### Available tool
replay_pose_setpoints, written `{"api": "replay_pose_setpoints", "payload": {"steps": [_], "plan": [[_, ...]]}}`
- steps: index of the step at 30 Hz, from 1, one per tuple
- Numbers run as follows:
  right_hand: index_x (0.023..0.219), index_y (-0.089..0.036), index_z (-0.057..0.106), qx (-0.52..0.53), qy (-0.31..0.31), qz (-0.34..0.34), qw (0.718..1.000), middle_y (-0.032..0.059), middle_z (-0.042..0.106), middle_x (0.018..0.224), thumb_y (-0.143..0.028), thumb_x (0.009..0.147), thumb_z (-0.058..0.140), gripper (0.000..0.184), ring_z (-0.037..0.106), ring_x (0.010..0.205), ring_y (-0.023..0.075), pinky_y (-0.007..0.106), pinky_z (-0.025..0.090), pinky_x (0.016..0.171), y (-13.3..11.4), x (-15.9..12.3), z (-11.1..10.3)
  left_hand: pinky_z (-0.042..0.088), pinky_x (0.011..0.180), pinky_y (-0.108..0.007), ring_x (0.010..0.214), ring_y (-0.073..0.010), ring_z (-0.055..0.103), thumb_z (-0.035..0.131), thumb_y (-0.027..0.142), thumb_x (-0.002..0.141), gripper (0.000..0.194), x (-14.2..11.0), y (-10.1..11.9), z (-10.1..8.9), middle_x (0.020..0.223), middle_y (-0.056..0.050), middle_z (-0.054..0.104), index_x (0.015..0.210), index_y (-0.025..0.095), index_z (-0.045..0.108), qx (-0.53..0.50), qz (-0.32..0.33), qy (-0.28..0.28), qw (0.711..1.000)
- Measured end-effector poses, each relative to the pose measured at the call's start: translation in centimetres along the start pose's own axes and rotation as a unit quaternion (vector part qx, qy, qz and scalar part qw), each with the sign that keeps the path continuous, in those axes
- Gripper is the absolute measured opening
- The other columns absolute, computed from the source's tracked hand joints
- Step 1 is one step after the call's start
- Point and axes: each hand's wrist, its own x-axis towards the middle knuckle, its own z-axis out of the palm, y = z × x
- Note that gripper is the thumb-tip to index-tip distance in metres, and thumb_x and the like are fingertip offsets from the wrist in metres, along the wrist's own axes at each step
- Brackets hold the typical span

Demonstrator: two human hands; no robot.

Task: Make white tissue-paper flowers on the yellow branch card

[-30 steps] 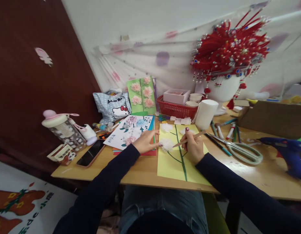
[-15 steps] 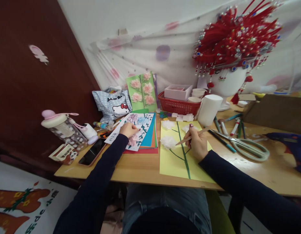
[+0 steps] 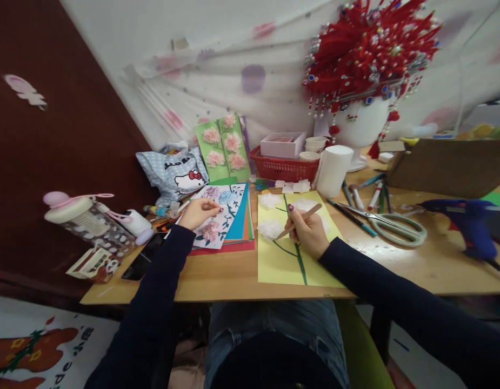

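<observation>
My right hand (image 3: pixel 308 231) grips a flat wooden craft stick (image 3: pixel 308 214), its lower tip beside a white tissue-like flower (image 3: pixel 268 229). Under that hand lies a yellow sheet (image 3: pixel 274 270) with a dark green stem and branches, and more white flowers (image 3: pixel 270 201) on it, some partly hidden by my fingers. Over on the left, my left hand (image 3: pixel 200 212) is pinched closed above a white sheet with printed flowers (image 3: pixel 229 208). Whatever is between those fingertips is too small to make out. Coloured papers (image 3: pixel 244 224) are stacked beneath the printed sheet.
A red basket (image 3: pixel 284 172) with a box and cups stands behind, next to a white roll (image 3: pixel 334 170). Scissors (image 3: pixel 404 229), markers (image 3: pixel 375 195) and a blue glue gun (image 3: pixel 472 221) lie to the right. Left are a phone (image 3: pixel 142 258) and a bottle (image 3: pixel 85 221).
The camera view has shifted, so the desk things appear further left. My right hand still holds the stick near the same flower. My left hand stays pinched, raised slightly over the printed sheet.
</observation>
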Motion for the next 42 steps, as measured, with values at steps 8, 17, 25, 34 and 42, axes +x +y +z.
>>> {"api": "replay_pose_setpoints", "payload": {"steps": [8,17,25,34,42], "plan": [[0.055,-0.016,0.057,-0.120,-0.033,-0.078,0.989,-0.0009,0.050,0.040,-0.059,0.091,0.041,0.057,0.047,0.035,0.0082,0.020,0.036,0.040,0.1,-0.1,-0.1,0.051,0.064,-0.027,0.066,-0.0156,0.065,0.074,0.040,0.064,0.027,-4.1,5.2,2.5,0.071,-0.003,0.070,0.073,0.016,0.065,-0.059,0.063,-0.211,0.974],[0.055,-0.018,0.054,-0.148,0.030,-0.117,0.982,-0.0002,0.051,0.041,-0.059,0.093,0.035,0.059,0.047,0.038,0.0090,0.021,0.036,0.043,-0.1,0.0,-0.5,0.042,0.054,-0.023,0.055,-0.0124,0.056,0.064,0.024,0.074,0.009,-4.6,6.1,10.2,0.062,-0.001,0.064,0.072,0.016,0.065,0.077,0.140,-0.218,0.963],[0.056,-0.017,0.053,-0.177,-0.107,-0.199,0.958,-0.0004,0.052,0.045,-0.047,0.096,0.034,0.053,0.047,0.042,0.0078,0.020,0.034,0.045,-0.2,-0.8,-0.5,0.043,0.055,-0.025,0.055,-0.0120,0.054,0.058,0.028,0.078,0.016,-4.2,5.4,10.9,0.069,0.000,0.063,0.088,0.016,0.061,0.072,0.138,-0.168,0.973],[0.063,-0.016,0.058,-0.256,-0.128,-0.225,0.931,0.0015,0.059,0.053,-0.043,0.097,0.036,0.049,0.051,0.047,0.0087,0.021,0.035,0.051,0.5,-0.5,-0.5,0.024,0.113,-0.048,0.139,-0.0356,0.029,0.085,0.049,0.050,0.119,-4.4,3.1,9.9,0.149,-0.022,0.030,0.145,0.017,0.019,0.107,0.213,-0.191,0.952],[0.061,-0.016,0.053,-0.407,-0.127,-0.354,0.832,0.0007,0.051,0.049,-0.046,0.101,0.023,0.057,0.046,0.046,0.0100,0.024,0.029,0.050,0.7,-0.7,-0.3,0.003,0.114,-0.055,0.144,-0.0341,0.019,0.080,0.059,0.054,0.132,-4.4,2.5,10.3,0.152,-0.023,0.028,0.150,0.020,-0.002,0.158,0.168,-0.242,0.942]]}}
